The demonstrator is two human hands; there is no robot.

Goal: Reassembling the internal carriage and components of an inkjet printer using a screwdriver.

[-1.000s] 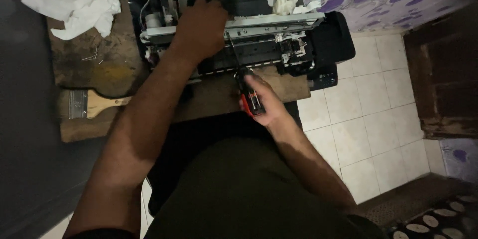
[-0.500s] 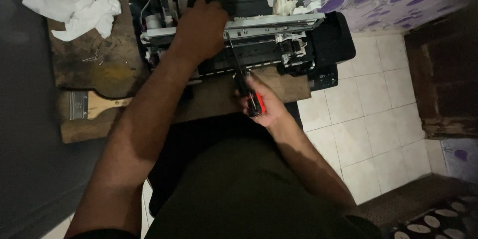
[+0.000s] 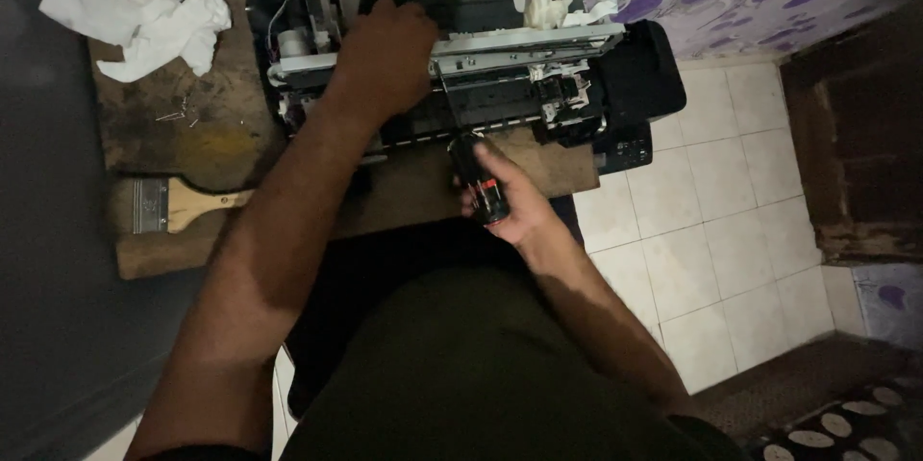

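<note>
My left hand (image 3: 389, 52) presses flat on the open printer (image 3: 461, 67), my right hand (image 3: 505, 201) grips the screwdriver (image 3: 478, 177), whose tip could slip and gouge parts.

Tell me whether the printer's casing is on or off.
Off. The printer shows bare metal rails, wiring and white plastic mechanism on top, with the left hand resting on it and the right hand gripping a screwdriver.

Single head-worn view, looking steeply down from above the person's own lap. The wooden tabletop (image 3: 240, 115) with the opened printer (image 3: 500, 67) fills the upper frame at arm's reach; both forearms enter from the bottom edge. Tiled floor (image 3: 711, 221) lies to the right.
</note>
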